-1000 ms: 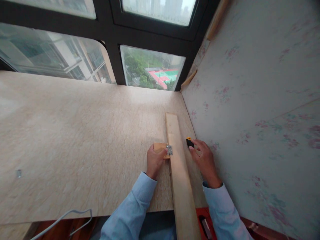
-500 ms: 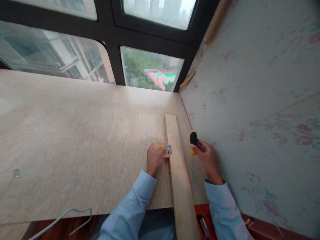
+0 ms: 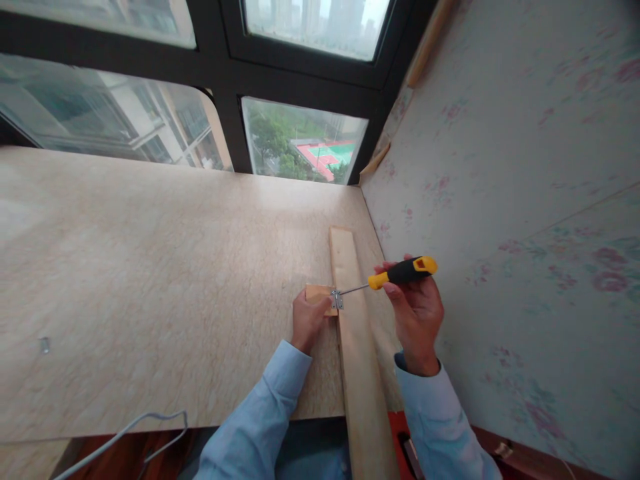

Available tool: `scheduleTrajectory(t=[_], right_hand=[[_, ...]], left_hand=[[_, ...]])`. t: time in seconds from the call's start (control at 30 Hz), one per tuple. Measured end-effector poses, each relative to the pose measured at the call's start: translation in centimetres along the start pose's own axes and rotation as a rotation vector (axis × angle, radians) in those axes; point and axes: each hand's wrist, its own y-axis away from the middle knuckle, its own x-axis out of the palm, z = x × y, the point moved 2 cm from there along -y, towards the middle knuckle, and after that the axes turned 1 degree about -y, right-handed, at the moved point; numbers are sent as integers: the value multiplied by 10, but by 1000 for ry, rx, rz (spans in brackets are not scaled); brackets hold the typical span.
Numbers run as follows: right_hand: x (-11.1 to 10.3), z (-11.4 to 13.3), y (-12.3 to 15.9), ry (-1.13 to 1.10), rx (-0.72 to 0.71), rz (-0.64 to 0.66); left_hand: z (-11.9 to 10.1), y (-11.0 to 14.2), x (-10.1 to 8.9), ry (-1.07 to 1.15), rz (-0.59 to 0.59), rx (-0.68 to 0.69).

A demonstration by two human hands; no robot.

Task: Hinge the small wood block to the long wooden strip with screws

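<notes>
My left hand (image 3: 309, 321) grips a small wooden block (image 3: 318, 292) against the side of a long wooden board (image 3: 361, 363). A small metal hinge (image 3: 338, 300) spans the joint between block and board, with my left fingertips at its near side. In my right hand (image 3: 419, 317) is a yellow and black screwdriver (image 3: 403, 271), its handle tilted up to the right. The screwdriver's thin shaft points left, and its tip is at the hinge's upper part. Whether a screw sits under the tip is too small to make out.
The board lies on a marbled ledge (image 3: 175, 280) and juts past its front edge. Close on the right rises a floral-papered wall (image 3: 525, 280). A small shiny piece (image 3: 45, 345) lies far left, and a pale cable (image 3: 120, 437) hangs at the front edge. Windows stand behind.
My right hand has swung the screwdriver from hanging tip-down beside the board to lying across it, tip at the hinge. My left hand still holds the block.
</notes>
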Motion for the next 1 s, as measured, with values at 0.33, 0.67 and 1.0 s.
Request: scheduleTrajectory(t=[0.33,0.67,1.0], right_hand=[[16,-11,-11,80,-33,69],[10,-10,-11,38,-33,89],[10,-18,-16,18,16,43]], left_hand=[[2,-2,-1,2,-5,26],[2,-2,-1,-13,-6,13],[-2,1,0,35,-6,-10]])
